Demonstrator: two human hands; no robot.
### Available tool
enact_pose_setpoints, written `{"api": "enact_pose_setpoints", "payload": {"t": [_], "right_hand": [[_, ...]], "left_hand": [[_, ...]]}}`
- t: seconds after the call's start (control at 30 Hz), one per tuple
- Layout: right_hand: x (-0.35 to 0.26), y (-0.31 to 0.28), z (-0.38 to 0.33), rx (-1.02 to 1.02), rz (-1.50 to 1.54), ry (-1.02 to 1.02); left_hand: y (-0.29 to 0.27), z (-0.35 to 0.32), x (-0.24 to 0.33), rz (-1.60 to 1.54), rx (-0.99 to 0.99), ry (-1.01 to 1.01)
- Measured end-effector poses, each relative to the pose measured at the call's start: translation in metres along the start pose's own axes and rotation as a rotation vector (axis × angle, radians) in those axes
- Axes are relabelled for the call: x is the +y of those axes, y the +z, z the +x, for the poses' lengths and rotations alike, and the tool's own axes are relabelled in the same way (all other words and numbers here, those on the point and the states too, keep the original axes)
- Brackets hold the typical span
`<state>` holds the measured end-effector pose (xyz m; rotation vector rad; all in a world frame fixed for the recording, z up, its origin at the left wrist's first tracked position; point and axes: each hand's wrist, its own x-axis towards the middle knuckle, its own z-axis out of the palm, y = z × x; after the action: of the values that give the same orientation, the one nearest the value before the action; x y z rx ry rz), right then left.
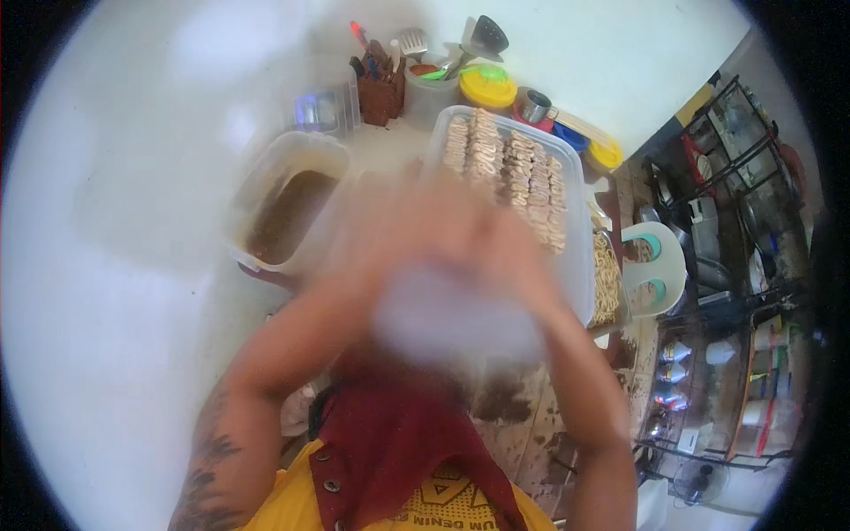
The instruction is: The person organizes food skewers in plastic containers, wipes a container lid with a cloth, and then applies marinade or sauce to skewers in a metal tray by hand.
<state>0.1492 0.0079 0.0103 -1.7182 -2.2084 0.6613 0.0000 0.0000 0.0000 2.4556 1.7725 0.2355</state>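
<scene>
My left hand (385,226) and my right hand (505,252) are raised close together in the middle of the view, badly smeared by motion. A whitish, translucent shape (460,310) lies just below them, between my wrists; it is too blurred to name, and whether my fingers grip it does not show. Behind my hands, a large clear plastic container (579,283) holds rows of folded, pale brown strips (531,177). To the left stands a clear plastic tub (257,159) with brown liquid (297,212) in it. My hands partly cover the large container's near left side.
A tray of curled, yellowish strips (606,279) sits beside the large container. Along the wall are a brown knife holder (381,99), a utensil tub (428,104) and yellow-lidded containers (489,88). A white stool (668,270) and a dark metal rack (744,301) stand at right.
</scene>
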Motion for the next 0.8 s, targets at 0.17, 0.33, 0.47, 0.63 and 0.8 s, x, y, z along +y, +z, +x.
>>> {"api": "enact_pose_setpoints", "payload": {"t": [0.17,0.33,0.47,0.63,0.8], "right_hand": [[-0.011,-0.007,0.001,0.045,0.068,0.070],[-0.020,-0.025,0.006,0.006,0.180,0.137],[-0.011,-0.027,0.009,-0.021,0.366,0.159],[0.001,-0.038,0.016,-0.032,0.666,0.256],[0.000,-0.039,0.019,-0.071,0.667,0.262]], "left_hand": [[-0.066,-0.020,-0.007,-0.093,-0.088,-0.073],[-0.028,-0.012,-0.032,-0.211,0.014,0.206],[-0.001,-0.007,-0.037,-0.247,0.065,0.371],[0.002,-0.007,-0.034,-0.188,0.117,0.412],[0.005,-0.001,-0.035,-0.201,0.170,0.411]]}}
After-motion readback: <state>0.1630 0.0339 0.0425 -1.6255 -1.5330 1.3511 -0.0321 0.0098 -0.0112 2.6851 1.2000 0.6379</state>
